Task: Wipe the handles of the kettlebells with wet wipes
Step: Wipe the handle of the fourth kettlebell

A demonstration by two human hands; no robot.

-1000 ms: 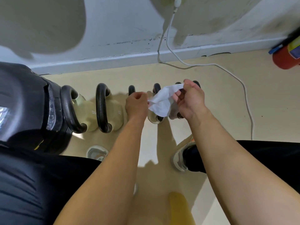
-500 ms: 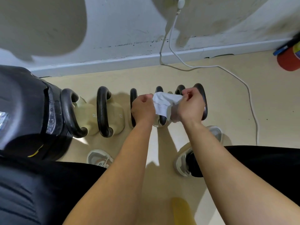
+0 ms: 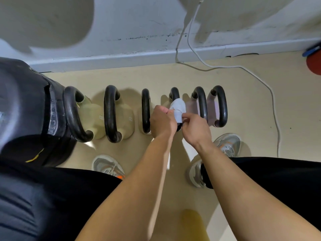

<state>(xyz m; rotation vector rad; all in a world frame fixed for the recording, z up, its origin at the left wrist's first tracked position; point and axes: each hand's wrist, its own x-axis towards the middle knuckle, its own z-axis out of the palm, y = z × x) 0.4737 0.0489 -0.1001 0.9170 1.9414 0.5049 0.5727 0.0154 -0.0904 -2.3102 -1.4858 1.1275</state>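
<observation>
Several kettlebells with black handles stand in a row on the beige floor. A white wet wipe is draped over the handle of the fourth kettlebell. My left hand grips the wipe's left side, fingers closed. My right hand pinches the wipe's lower right edge. Both hands hide the near half of that handle. To the left stand the third handle, the second and the first. Two more handles on pale purple bodies stand to the right.
A large black padded object fills the left side, close to the first kettlebell. A white cable runs from the wall across the floor at the right. A red object lies at the far right. My shoes stand just behind the row.
My hands have come down with the wipe, from holding it spread in the air to laying it over the fourth kettlebell's handle. The view has shifted slightly.
</observation>
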